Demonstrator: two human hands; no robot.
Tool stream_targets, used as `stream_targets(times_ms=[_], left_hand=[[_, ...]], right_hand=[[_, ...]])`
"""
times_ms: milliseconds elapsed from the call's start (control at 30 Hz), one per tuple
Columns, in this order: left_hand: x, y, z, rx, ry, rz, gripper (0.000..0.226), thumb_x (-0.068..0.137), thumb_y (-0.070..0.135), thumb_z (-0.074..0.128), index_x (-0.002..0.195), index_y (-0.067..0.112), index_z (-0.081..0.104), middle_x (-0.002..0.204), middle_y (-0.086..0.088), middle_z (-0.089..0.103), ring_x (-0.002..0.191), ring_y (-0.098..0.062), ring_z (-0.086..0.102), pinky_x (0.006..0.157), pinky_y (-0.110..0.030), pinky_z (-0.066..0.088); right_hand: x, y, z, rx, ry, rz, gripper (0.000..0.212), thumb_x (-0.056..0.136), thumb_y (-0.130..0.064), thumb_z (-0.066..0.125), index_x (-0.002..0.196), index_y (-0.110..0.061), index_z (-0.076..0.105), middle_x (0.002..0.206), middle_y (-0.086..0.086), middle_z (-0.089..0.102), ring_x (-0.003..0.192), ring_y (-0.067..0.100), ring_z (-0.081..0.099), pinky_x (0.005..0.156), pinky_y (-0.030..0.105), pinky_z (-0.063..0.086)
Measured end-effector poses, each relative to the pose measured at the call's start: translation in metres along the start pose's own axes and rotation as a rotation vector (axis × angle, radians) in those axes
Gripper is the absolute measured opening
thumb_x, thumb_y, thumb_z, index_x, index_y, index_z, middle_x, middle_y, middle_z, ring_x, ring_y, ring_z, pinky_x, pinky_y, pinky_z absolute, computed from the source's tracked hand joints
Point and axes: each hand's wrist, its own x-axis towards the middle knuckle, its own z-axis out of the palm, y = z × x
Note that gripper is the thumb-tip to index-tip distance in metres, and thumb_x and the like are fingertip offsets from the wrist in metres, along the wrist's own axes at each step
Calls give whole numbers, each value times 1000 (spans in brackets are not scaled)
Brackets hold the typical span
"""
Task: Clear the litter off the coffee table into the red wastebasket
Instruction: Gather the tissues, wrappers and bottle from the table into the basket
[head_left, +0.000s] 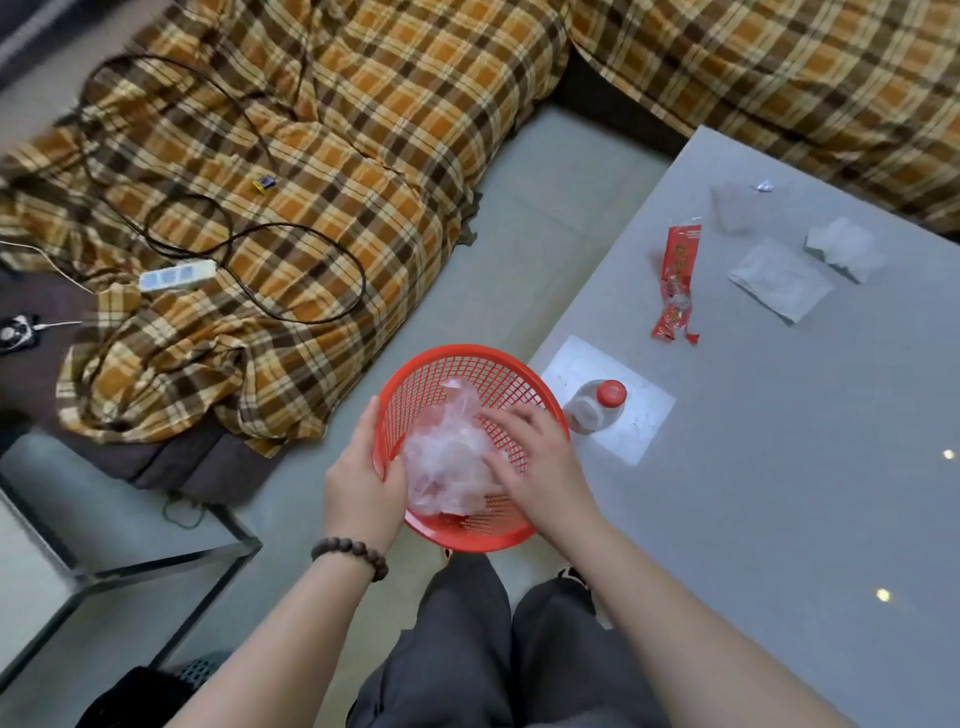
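The red mesh wastebasket (483, 374) stands on the floor beside the grey coffee table (805, 467), in front of my knees. My left hand (363, 478) grips its near-left rim. My right hand (535, 457) reaches into the basket and presses on a crumpled clear plastic bag (447, 457) lying inside. On the table lie a red snack wrapper (678, 283), a clear bottle with a red cap (597, 408) standing on a white sheet, a flat white tissue (779, 283), a crumpled tissue (844, 249), a clear plastic piece (737, 208) and a small foil scrap (764, 185).
A sofa with a plaid cover (311, 156) runs along the left and back, carrying a power strip (176, 275) and black cables. A glass-topped side table (104, 530) stands at the lower left. Grey floor lies between sofa and table.
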Motion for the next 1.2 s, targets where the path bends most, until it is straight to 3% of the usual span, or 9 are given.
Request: stream_targets(times_ms=[133,300,400,500,633,800,933,1067,1200], left_hand=[[5,-6,-6,8,31,-22,70,82,5,54,143,36,39,109,9,60,89,-12,56,82,-27,46],[10,-13,-8,26,55,-70,71,80,7,54,142,37,37,109,-4,67,87,-23,62,79,-33,51],[9,-13,-9,23,49,-96,71,81,8,54,143,38,36,104,-4,67,80,-20,60,72,-29,50],[6,-12,-11,24,58,-111,71,81,8,53,142,39,37,103,-3,66,78,-20,60,71,-29,50],[4,-8,-15,19,66,-127,72,81,6,52,143,38,36,107,-5,66,82,-23,62,73,-33,53],[1,4,-16,-9,74,-102,72,81,6,53,143,37,36,118,-5,64,95,-26,63,82,-43,55],[-4,15,-18,-65,73,-64,71,81,5,53,143,36,37,123,2,61,99,-16,62,85,-33,53],[-15,34,-20,-133,102,-34,71,80,3,53,141,37,41,104,16,60,79,13,53,68,-3,39],[-28,54,-22,-185,94,27,70,83,1,52,143,36,39,103,14,62,85,2,62,71,-13,51]], right_hand=[[17,30,-41,-234,335,53,44,81,-25,66,123,-28,53,135,5,41,119,20,39,96,34,42],[39,73,-58,-307,114,296,53,86,-23,60,134,-30,40,153,3,24,137,25,25,105,44,35],[43,81,-56,-277,82,306,39,91,-17,51,127,-29,42,138,4,43,118,25,46,88,37,43],[45,73,-58,-269,115,292,31,94,-16,45,124,-25,44,130,6,49,109,26,51,81,33,42],[38,33,-78,-198,348,118,34,93,-17,45,126,-20,42,125,9,48,110,26,48,83,27,36],[15,-38,-104,23,519,-194,31,89,-23,47,120,-24,43,110,-8,47,95,-9,45,79,0,33],[5,-69,-93,143,340,-253,28,83,-18,52,110,-25,49,100,-4,56,90,1,53,75,6,39],[-2,-73,-65,150,137,-271,28,82,-17,52,110,-23,51,101,-7,56,90,6,51,79,9,38],[-2,-67,-49,91,22,-289,26,85,-16,50,111,-19,50,107,-1,55,100,12,50,90,25,42]])
